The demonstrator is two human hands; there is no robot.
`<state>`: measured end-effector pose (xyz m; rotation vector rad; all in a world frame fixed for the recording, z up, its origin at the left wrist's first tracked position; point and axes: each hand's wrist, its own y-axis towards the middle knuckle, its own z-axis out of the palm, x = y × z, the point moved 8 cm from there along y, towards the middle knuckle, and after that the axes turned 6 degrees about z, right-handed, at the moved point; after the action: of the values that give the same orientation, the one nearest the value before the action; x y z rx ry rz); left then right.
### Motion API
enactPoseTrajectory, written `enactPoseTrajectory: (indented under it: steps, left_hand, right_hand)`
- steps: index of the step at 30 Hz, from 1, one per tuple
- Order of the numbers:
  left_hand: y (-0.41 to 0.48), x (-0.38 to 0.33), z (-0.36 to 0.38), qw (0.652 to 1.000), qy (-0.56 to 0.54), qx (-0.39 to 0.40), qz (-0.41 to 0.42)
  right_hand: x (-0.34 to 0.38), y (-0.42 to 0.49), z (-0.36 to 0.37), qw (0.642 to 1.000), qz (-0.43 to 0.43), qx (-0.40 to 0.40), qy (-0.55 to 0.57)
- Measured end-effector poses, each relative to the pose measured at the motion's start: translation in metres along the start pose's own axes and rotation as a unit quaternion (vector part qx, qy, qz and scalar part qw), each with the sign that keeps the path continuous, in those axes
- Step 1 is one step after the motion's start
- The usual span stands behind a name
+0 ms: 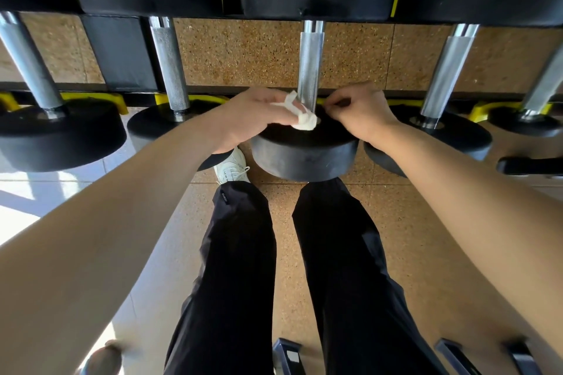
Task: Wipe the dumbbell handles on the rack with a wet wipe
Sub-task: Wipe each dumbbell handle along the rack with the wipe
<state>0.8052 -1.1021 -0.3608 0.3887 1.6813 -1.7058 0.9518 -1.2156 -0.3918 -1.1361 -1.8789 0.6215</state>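
**A:** Where's the wipe (301,119) rn?

**B:** In the left hand (253,114). The fingers are curled round it. It's a white crumpled wad, pressed vs. the near end of the handle (309,70), right where the steel bar meets the black end of the middle dumbbell (304,157). Part of it trails onto that black face.

**A:** And the right hand (359,109)?

**B:** Just on the other side of the same handle, w/ the fingers curled in and thumb and forefinger tips close together by the bar. Can't tell if they're pinching a corner of the wipe or nothing (too small from where I'm standing).

**A:** Is the dumbbell on the rack (166,99)?

**B:** Yep, it sits in a yellow cradle, handle pointing away from the person. Other dumbbells (170,70) lie beside it on both sides, same way round.

**A:** Anything else?

**B:** Person's standing close, in dark trousers (240,253), w/ one white shoe (231,164) showing under the left wrist. The floor (384,222) is speckled tan.
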Motion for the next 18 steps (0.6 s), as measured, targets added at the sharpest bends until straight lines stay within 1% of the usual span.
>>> enactPoseTrajectory:
  steps: [2, 3, 4, 7, 9, 11, 13, 15, 16, 18]
  left_hand:
    - [-0.005, -0.004, -0.005, 0.994, -0.099, -0.041, 0.01]
    - [-0.01, -0.005, -0.006, 0.986, -0.155, -0.052, 0.018]
    - [-0.014, -0.006, -0.006, 0.976, -0.207, -0.06, 0.022]
    - [-0.032, -0.005, -0.005, 0.948, -0.311, -0.067, 0.025]
    - [-0.045, -0.002, -0.009, 0.931, -0.356, -0.071, 0.038]
    - [-0.056, -0.001, -0.017, 0.918, -0.386, -0.073, 0.061]
    - [-0.065, 0.005, -0.031, 0.925, -0.355, -0.117, 0.072]
    - [-0.073, 0.016, -0.052, 0.941, -0.266, -0.194, 0.08]
    - [-0.076, 0.019, -0.063, 0.948, -0.219, -0.215, 0.088]
    - [-0.083, 0.022, -0.079, 0.958, -0.157, -0.218, 0.101]
  right_hand:
    - [0.001, -0.012, -0.013, 0.996, 0.01, -0.039, 0.081]
    - [0.005, -0.02, -0.018, 0.99, 0.009, -0.048, 0.13]
    - [0.012, -0.027, -0.019, 0.982, 0.006, -0.04, 0.184]
    - [0.043, -0.047, -0.005, 0.937, 0.009, 0.052, 0.344]
    - [0.061, -0.057, 0.013, 0.902, 0.031, 0.117, 0.414]
    - [0.078, -0.062, 0.029, 0.87, 0.05, 0.155, 0.465]
    - [0.091, -0.063, 0.042, 0.855, 0.055, 0.158, 0.491]
    - [0.103, -0.062, 0.052, 0.846, 0.056, 0.135, 0.512]
    - [0.109, -0.061, 0.058, 0.843, 0.056, 0.126, 0.521]
    - [0.123, -0.062, 0.072, 0.837, 0.057, 0.121, 0.531]
